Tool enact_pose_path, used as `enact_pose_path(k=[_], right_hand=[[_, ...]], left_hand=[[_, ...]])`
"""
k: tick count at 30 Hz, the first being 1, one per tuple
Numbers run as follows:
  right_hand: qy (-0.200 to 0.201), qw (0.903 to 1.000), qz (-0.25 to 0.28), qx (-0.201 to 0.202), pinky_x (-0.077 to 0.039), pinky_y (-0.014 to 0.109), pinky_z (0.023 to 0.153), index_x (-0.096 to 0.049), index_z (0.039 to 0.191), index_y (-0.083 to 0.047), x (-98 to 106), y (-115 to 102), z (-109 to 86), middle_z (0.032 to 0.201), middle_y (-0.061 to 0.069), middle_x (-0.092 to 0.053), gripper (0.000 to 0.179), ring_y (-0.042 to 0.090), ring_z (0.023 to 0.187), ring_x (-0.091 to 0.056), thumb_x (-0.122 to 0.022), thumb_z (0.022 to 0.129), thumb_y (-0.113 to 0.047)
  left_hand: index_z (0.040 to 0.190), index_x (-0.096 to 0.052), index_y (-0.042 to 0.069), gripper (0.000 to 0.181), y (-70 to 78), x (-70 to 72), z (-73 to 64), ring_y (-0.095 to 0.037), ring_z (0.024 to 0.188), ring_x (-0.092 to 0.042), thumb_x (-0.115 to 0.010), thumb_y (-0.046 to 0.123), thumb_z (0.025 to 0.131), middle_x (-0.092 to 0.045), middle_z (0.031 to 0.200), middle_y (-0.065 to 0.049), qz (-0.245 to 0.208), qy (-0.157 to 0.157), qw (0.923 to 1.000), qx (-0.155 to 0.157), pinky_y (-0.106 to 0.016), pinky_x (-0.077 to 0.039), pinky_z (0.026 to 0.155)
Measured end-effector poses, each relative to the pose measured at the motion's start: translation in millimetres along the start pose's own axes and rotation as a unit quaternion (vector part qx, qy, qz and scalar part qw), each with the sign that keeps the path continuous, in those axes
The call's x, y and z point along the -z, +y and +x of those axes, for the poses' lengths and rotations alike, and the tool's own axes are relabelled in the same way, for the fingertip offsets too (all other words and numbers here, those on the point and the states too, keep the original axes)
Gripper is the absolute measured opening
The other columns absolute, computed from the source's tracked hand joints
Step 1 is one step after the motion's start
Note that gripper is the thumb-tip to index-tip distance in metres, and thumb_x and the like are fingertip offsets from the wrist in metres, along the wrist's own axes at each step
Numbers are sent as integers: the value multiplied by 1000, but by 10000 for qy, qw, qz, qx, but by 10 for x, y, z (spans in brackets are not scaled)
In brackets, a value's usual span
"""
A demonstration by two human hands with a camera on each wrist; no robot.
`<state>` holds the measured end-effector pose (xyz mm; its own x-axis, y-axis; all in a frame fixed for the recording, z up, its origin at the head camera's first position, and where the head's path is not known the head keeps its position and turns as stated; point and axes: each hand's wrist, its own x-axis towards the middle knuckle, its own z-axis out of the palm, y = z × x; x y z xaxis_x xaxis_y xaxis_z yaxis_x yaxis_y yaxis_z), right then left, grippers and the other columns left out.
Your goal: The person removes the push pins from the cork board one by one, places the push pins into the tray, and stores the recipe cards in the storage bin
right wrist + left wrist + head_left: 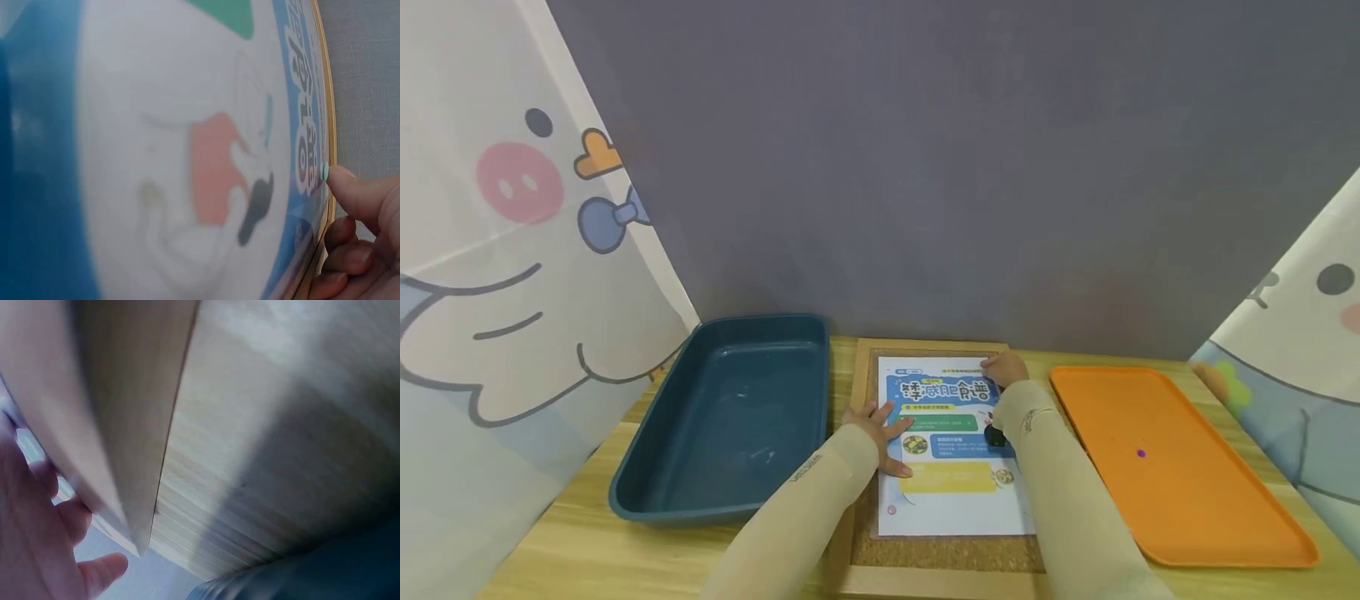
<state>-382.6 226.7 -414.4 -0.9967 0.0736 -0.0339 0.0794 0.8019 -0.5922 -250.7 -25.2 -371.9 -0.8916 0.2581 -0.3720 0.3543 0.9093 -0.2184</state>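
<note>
In the right grip (1006,369), nearly closed: a small green pin (325,172), pressed by the thumb tip, with the other fingers curled in at the far edge of the framed board (955,554). In the left grip (876,437), spread wide: nothing held, only fingers resting across the left side of the printed sheet (951,450).

Behind everything, at the far side, a grey screen (925,167). Beneath, a wood-grain surface (572,525). On that, in the middle, the board, long axis near to far. Just beside it, to the left, a deep blue tray (722,433); to the right, a shallow orange tray (1180,492).

Flat on the board, the sheet, long axis also near to far, with cork showing past its near edge. From the right grip, spread mostly toward near and left. At its far right corner, directly under the right thumb, the pin; well apart from the left grip. Smallest, on the orange tray, a purple dot (1141,453), too small to identify.
</note>
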Motion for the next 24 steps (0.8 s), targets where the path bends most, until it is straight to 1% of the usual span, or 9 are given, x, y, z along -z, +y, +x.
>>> enact_pose_path(k=[3, 5, 7, 13, 15, 20, 24], right_hand=[[37, 9993, 235, -290, -41, 47, 99, -66, 116, 5, -8, -8, 14, 125, 23, -58, 30, 40, 114, -54, -60, 89, -6], [43, 9985, 298, -446, -41, 47, 97, -66, 115, 5, -2, -20, 23, 126, 24, -58, 30, 39, 112, -55, -60, 89, -7], [59, 9975, 428, -566, -42, 46, 97, -66, 115, 5, -21, -30, 35, 125, 24, -58, 29, 38, 109, -56, -59, 89, -7], [105, 9978, 386, -519, -45, 44, 90, -67, 109, 7, -97, -4, 74, 116, 23, -64, 26, 35, 98, -59, -59, 89, -7], [124, 9980, 292, -539, -45, 44, 90, -67, 109, 8, -111, 10, 83, 114, 23, -64, 26, 35, 97, -59, -59, 90, -8], [42, 9988, 35, -495, -43, 45, 94, -67, 110, 7, -97, 24, 107, 115, 23, -64, 26, 35, 101, -59, -59, 91, -9], [-32, 9990, -98, -430, -43, 46, 95, -66, 111, 7, -59, 9, 109, 116, 23, -63, 27, 36, 103, -58, -58, 91, -10]], left_hand=[[150, -21, 46, 85, 7, -2, -7, -17, 145, -16, -49, 79, 77, -16, 159, 10, 6, -21, 10000, -35, -46, -25, 111], [150, -22, 46, 85, 8, 5, -14, -18, 145, -16, -49, 79, 76, -16, 159, 10, 18, -6, 10000, -44, -47, -24, 111], [150, -21, 47, 86, 8, 10, -13, -17, 145, -16, -49, 80, 76, -16, 159, 10, 126, -15, 9999, -5, -46, -25, 111], [149, -18, 50, 86, 23, 1, 17, -16, 144, -18, -45, 82, 74, -15, 158, 13, 478, -107, 9987, 118, -44, -28, 110], [149, -16, 51, 85, 30, -38, 61, -16, 144, -19, -43, 83, 75, -15, 158, 13, 552, -114, 9983, 113, -45, -28, 109], [149, -15, 51, 85, 51, -19, 58, -15, 144, -19, -43, 82, 76, -14, 159, 13, 516, -200, 9983, 181, -44, -27, 110], [149, -17, 50, 85, 64, 48, 3, -16, 144, -18, -45, 82, 75, -15, 159, 12, 448, -201, 9985, 244, -42, -27, 110]])
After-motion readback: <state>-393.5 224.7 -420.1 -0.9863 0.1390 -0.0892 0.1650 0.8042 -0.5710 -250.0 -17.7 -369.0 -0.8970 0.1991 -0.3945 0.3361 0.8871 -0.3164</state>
